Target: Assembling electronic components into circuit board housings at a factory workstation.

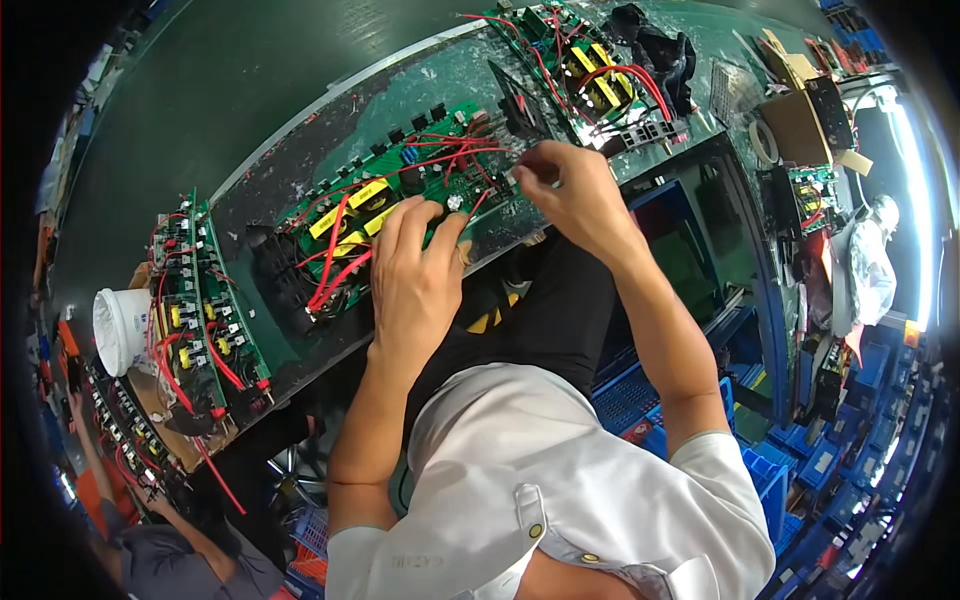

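A long green circuit board is lying at a slant on the table, showing yellow blocks, and red wires are bending over it.

Just off centre toward 10 o'clock, the left hand hides the near edge of the green circuit board. At 1 o'clock, whether the right hand pinches the red wire is too small to tell. The lower edge crops the white shirt at 6; blue bins blur toward 4.
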Motion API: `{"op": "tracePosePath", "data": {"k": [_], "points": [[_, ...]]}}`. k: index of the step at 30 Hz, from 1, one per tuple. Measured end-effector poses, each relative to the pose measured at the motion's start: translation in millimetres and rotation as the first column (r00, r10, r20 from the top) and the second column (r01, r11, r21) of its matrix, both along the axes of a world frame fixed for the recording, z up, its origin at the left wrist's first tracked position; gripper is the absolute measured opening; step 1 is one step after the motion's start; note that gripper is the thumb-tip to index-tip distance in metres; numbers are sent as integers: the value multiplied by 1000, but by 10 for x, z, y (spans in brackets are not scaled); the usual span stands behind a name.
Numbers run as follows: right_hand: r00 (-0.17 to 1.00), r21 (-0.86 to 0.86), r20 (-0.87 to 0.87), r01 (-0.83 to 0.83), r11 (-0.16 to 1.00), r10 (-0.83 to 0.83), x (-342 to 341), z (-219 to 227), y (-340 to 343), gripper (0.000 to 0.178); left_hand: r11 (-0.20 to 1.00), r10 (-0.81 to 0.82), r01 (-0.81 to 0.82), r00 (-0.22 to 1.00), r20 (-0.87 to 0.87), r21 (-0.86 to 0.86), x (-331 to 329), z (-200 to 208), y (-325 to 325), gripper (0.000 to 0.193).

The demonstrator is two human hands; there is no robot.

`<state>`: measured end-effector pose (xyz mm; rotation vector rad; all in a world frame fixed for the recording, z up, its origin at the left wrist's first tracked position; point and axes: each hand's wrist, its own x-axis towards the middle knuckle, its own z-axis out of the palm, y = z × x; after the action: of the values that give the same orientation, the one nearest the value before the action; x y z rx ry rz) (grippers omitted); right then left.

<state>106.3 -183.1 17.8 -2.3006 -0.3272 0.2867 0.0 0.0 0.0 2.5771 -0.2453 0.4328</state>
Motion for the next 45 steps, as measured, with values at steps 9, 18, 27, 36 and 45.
{"op": "tracePosePath", "data": {"k": [9,18,27,36,45], "points": [[990,-155,95,-90,984,106,-42,-42,158,24,999,41,-38,996,78,-36,7,-119,12,28],[982,-265,43,-169,950,186,16,28,203,23,999,34,-30,996,87,-42,0,-137,44,24],[961,-512,-18,-247,823,277,39,113,369,19,1000,12,-11,998,54,-26,0,-104,12,28],[977,28,119,-180,983,176,291,593,-327,30,1000,-8,7,997,76,15,-35,-81,5,27],[953,-410,130,304,860,-275,2047,56,-1963,47,998,30,-36,994,105,59,-28,-77,-96,23]]}}
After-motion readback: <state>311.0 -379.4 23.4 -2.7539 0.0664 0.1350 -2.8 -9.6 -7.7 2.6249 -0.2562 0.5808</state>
